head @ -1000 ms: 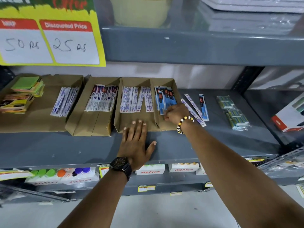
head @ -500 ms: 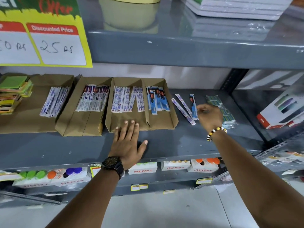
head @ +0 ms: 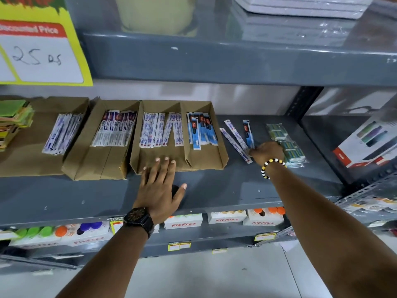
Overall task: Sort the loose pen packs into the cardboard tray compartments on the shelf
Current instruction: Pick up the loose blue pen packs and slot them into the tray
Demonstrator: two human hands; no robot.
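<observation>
On the grey metal shelf (head: 214, 190) the left hand (head: 160, 188) lay flat with fingers spread wide, its fingertips (head: 166, 159) touching the near edge of the two-compartment cardboard tray (head: 221, 153). That tray's left compartment held white-and-purple pen packs (head: 161, 132), and its right compartment held blue pen packs (head: 202, 131). Just right of the tray, three loose packs lay on the bare shelf: two white-and-purple loose packs (head: 235, 139) slanted side by side, and a blue loose pack (head: 248, 132) just beyond them. The right hand (head: 268, 151), with a beaded bracelet (head: 271, 166) at the wrist, was curled over the near ends of these loose packs, touching them; whether it actually gripped one could not be told. Green packets (head: 285, 143) lay just right of that hand.
</observation>
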